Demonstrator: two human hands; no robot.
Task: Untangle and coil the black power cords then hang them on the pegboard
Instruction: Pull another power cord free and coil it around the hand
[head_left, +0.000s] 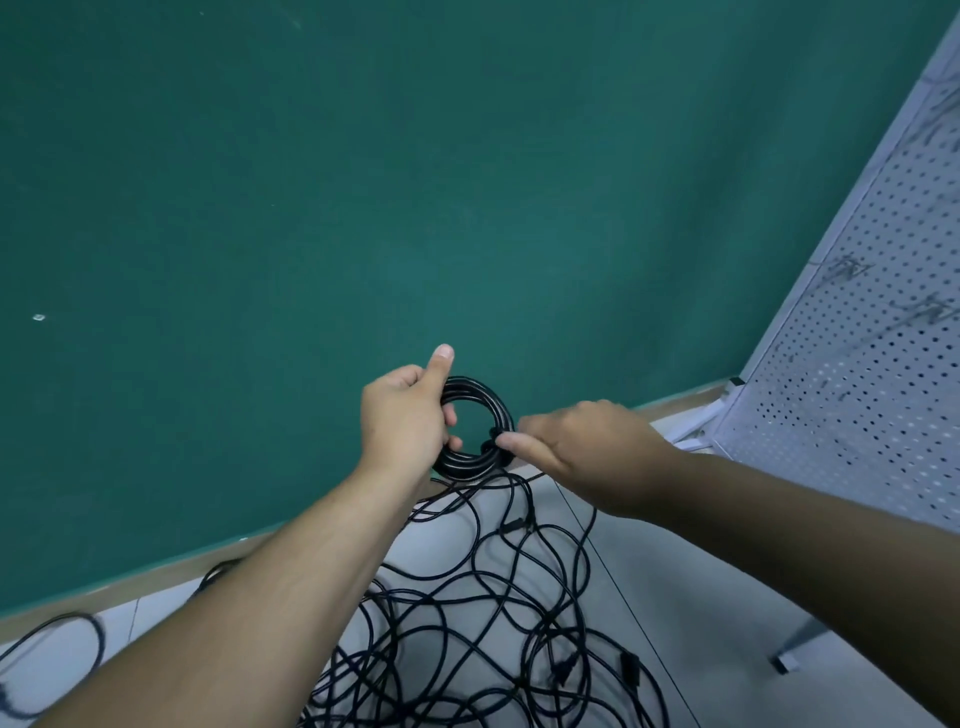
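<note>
Coil (475, 423) of black cord, held up before green wall (363, 182), clear of floor (701, 597). Clamped at its left by left hand (408, 415), fingers curled through the loop, thumb raised, likely to keep turns stacked. Pinched at its right by right hand (576, 447), seemingly to tuck the end. Nearer, below: tangled cords (493, 623), left on floor. Far right: pegboard (857, 364), not yet reached.
</note>
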